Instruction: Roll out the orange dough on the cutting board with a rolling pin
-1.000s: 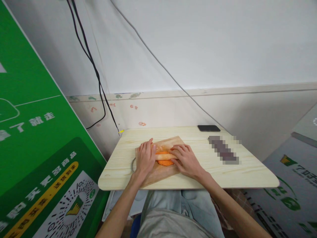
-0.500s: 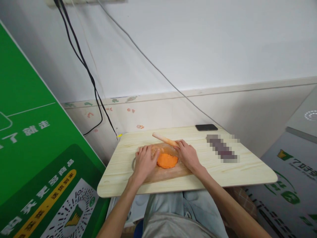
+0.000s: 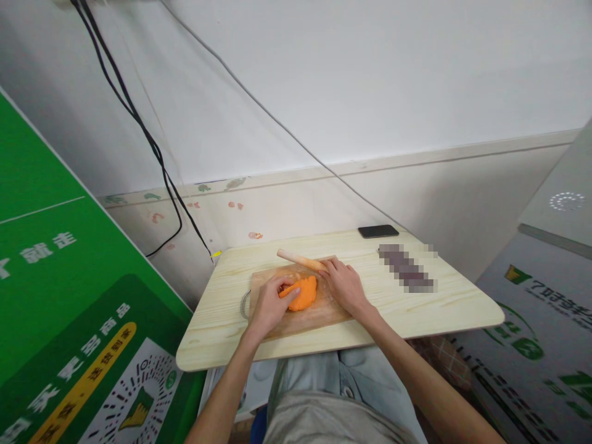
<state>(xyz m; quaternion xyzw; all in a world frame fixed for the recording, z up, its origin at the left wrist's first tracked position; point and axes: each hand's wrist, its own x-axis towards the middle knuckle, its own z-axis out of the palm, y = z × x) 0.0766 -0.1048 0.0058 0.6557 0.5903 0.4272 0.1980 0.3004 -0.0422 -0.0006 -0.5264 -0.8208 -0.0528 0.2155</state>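
A flattened piece of orange dough (image 3: 305,293) is on a wooden board (image 3: 319,318) in front of me. My left hand (image 3: 272,301) pinches the left edge of the dough between thumb and fingers, and that side looks lifted. My right hand (image 3: 343,285) is closed round the right end of a wooden rolling pin (image 3: 300,259). The pin slants above the far part of the board, its free end pointing to the left, apart from the dough.
The board has a metal handle (image 3: 245,304) at its left and rests on a pale wooden table (image 3: 217,333). A black phone (image 3: 378,231) lies at the back right, near a blurred dark item (image 3: 407,269). Green panel (image 3: 92,296) at left; cables (image 3: 148,132) hang along the wall.
My left hand has gone from lying beside the dough to pinching its left edge and raising it. The rolling pin stays in my right hand. The whole view has shifted slightly.
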